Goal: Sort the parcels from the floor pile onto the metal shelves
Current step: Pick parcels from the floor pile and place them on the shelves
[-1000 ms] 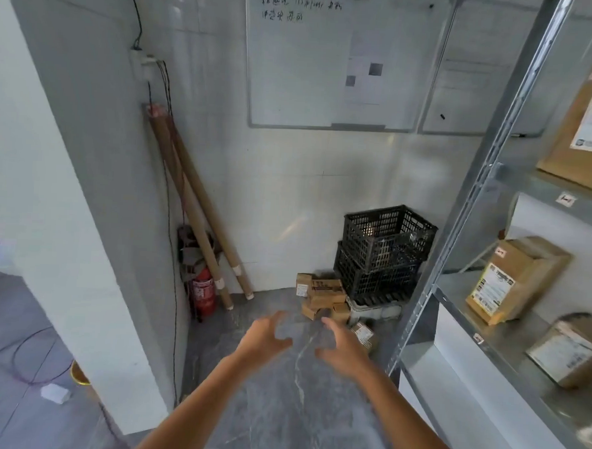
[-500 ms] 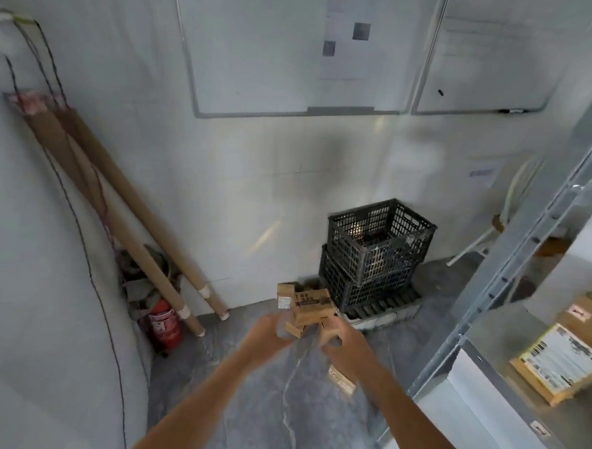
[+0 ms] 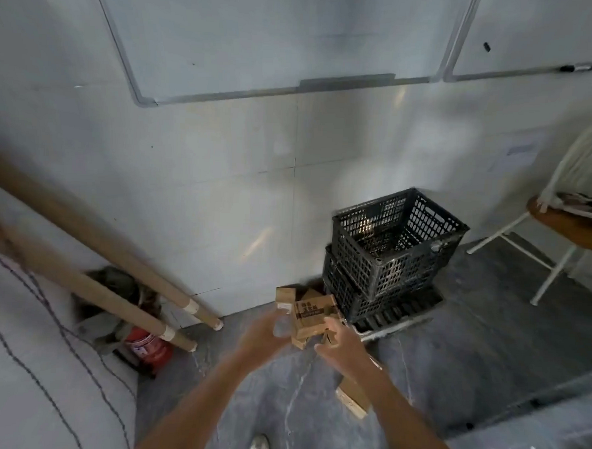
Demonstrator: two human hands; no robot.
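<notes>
Parcel pile [image 3: 312,314]: lying on the grey floor [image 3: 451,370] at the foot of the white wall [image 3: 221,186]. Whiteboard [image 3: 263,33]: hanging above. Cardboard tubes [image 3: 91,248]: leaning at left. Stacked black crates [image 3: 389,250]: standing just beside the pile. Chair [image 3: 568,228]: standing at right. Red fire extinguisher [image 3: 147,348]: sitting under the tubes. Left hand [image 3: 264,337]: reaching at the pile's left side, fingers spreading wide, gripping nothing. Right hand [image 3: 341,348]: reaching at its right side, fingers opening loosely; contact not discernible through blur. Flat parcel [image 3: 352,397]: lying apart under the right forearm.
</notes>
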